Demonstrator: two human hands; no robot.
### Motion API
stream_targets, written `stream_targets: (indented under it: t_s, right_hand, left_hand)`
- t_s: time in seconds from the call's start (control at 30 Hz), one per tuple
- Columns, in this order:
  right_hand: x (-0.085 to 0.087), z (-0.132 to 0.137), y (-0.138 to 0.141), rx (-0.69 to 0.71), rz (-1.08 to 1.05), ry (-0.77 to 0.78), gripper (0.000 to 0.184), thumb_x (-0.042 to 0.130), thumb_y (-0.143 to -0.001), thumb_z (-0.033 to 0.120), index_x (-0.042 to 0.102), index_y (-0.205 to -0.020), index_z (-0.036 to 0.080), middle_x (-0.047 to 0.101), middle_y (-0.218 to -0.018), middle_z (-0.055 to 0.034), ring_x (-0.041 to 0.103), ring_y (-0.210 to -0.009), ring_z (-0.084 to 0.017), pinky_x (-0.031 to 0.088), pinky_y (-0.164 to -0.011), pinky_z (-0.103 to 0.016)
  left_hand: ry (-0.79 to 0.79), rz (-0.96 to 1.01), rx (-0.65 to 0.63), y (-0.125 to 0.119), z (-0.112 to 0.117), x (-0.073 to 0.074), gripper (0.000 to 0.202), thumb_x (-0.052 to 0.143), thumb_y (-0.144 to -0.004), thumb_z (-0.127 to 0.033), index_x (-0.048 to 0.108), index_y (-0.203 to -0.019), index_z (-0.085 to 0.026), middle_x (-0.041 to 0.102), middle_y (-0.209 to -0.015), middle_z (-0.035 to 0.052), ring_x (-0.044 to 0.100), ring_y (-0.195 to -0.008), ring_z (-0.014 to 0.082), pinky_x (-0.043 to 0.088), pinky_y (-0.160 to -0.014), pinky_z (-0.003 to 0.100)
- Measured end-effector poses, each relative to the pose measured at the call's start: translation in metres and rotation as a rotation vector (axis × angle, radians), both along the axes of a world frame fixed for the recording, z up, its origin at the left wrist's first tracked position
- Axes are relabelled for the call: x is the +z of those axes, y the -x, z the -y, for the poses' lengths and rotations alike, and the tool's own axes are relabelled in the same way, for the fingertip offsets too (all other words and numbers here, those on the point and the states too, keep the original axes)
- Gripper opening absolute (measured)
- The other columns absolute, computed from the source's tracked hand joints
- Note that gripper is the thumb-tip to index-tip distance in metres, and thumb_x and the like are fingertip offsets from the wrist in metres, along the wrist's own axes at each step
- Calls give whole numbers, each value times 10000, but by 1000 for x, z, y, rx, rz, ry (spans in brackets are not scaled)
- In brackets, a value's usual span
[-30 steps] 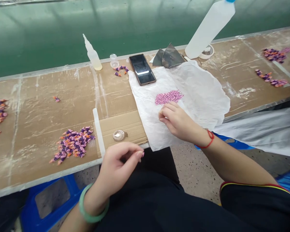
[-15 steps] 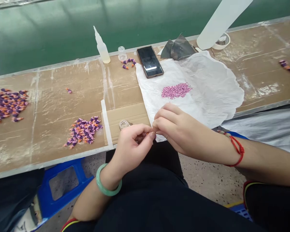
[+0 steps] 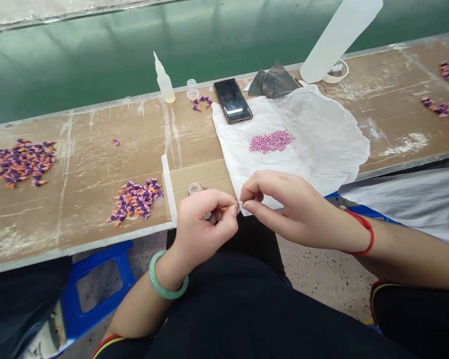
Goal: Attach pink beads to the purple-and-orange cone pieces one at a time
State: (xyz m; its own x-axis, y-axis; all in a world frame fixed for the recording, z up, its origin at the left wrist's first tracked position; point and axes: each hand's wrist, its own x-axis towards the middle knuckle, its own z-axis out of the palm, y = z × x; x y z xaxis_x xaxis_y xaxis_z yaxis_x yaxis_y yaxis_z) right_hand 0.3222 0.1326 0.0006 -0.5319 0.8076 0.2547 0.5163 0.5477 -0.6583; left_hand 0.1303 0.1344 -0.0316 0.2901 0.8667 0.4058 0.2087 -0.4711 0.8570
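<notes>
My left hand (image 3: 202, 224), with a green bangle on the wrist, is closed in a pinch on a tiny orange piece (image 3: 224, 208) at the table's near edge. My right hand (image 3: 284, 207), with a red cord on the wrist, meets it fingertip to fingertip, thumb and forefinger pinched on something too small to make out. Just behind the hands lies a white paper sheet (image 3: 322, 134) with a small heap of pink beads (image 3: 271, 141). A pile of purple and orange pieces (image 3: 134, 199) lies left of my left hand. A small clear cup (image 3: 195, 189) stands by my left knuckles.
A dark phone (image 3: 232, 99) lies at the sheet's far corner, beside a small glue bottle (image 3: 163, 82), a clear vial (image 3: 191, 89) and a few loose pieces (image 3: 201, 102). A large white bottle (image 3: 336, 37) leans at the back. More piles (image 3: 22, 162) lie far left and far right (image 3: 443, 107). A blue stool (image 3: 97, 284) stands under the table.
My right hand left the pink beads and came back to the table's edge to meet my left hand. My left hand rose and closed on the orange piece.
</notes>
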Motion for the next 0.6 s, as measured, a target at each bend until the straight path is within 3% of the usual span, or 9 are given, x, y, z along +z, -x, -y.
stream_targets:
  t_s: [0.2,0.37,0.5,0.6]
  right_hand:
    - [-1,5,5,11,102,-267,164,495,-925,112,525,-787,196,608,-688,-5,538,-642,-132,432,-595,-263]
    - [-3,4,5,46,168,-440,215,485,-928,98,507,-751,217,616,-652,-1,527,-615,-134,440,-554,-263]
    - [-1,-1,0,213,293,-701,253,442,-994,115,553,-790,216,658,-700,-26,571,-659,-160,496,-590,-304]
    - [1,-5,-3,334,348,-873,271,402,-999,84,591,-850,210,682,-718,-33,592,-675,-173,517,-595,-326]
  left_hand:
    - [19,-22,-4,0,6,4,167,609,-803,-102,639,-648,-154,574,-539,-25,469,-483,76,391,-481,194]
    - [261,92,-108,2,9,8,153,617,-828,-146,646,-678,-157,610,-577,-10,520,-504,91,415,-476,195]
    - [494,190,-226,5,7,15,192,601,-856,-183,616,-665,-165,588,-559,-20,520,-508,87,422,-485,188]
    - [566,194,-254,7,6,18,197,601,-831,-179,590,-635,-166,559,-534,-27,491,-490,83,400,-469,188]
